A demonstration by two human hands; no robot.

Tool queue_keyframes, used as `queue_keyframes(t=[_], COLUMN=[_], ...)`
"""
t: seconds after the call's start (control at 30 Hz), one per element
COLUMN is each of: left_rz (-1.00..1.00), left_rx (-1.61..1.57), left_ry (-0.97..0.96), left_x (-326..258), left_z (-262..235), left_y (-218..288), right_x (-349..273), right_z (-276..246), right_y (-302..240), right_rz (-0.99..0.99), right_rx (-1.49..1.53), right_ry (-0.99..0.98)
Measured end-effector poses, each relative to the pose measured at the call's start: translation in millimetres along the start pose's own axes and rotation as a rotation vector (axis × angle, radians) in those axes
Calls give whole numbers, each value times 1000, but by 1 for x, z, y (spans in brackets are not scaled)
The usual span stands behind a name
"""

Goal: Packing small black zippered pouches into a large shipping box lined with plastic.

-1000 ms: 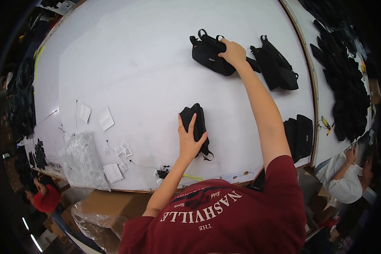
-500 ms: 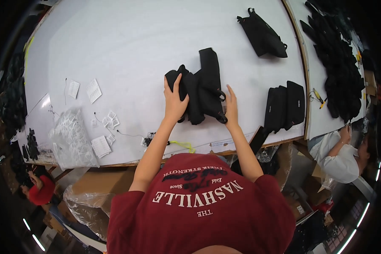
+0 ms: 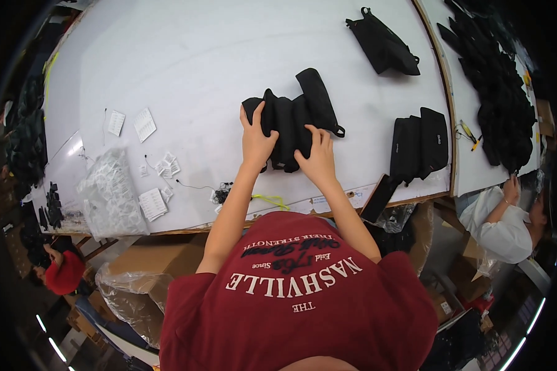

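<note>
At the frame's centre, the left hand (image 3: 258,143) and right hand (image 3: 319,162) grasped black pouches (image 3: 283,127) between curved fingers, apparently a bunching step calling for even inward pressure.

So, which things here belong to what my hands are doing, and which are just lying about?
In use:
bunched black pouches, between left hand and right hand
probably also the similar black pouch at upper right and the pouch group below it

Apparently just lying about:
clear plastic bag
loose white slips
yellow strip
dark flat object
</note>
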State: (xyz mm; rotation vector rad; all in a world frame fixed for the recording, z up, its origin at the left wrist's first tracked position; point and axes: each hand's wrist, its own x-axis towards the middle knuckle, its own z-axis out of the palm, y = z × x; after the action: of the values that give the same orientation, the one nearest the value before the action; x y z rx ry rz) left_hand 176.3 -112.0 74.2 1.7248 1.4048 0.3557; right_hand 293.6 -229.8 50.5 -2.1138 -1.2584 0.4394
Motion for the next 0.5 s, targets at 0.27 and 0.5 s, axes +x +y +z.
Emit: queue_keyframes(t=[0.27,0.5], left_rz=[145,92], left_rx=[20,45], left_ry=[104,86], left_x=[-17,-22], left_z=[14,13], left_y=[-17,-11], right_x=[18,33], right_z=[3,-19], right_y=[8,52], right_rz=[111,423], right_rx=[-14,1006], right_ry=[5,54])
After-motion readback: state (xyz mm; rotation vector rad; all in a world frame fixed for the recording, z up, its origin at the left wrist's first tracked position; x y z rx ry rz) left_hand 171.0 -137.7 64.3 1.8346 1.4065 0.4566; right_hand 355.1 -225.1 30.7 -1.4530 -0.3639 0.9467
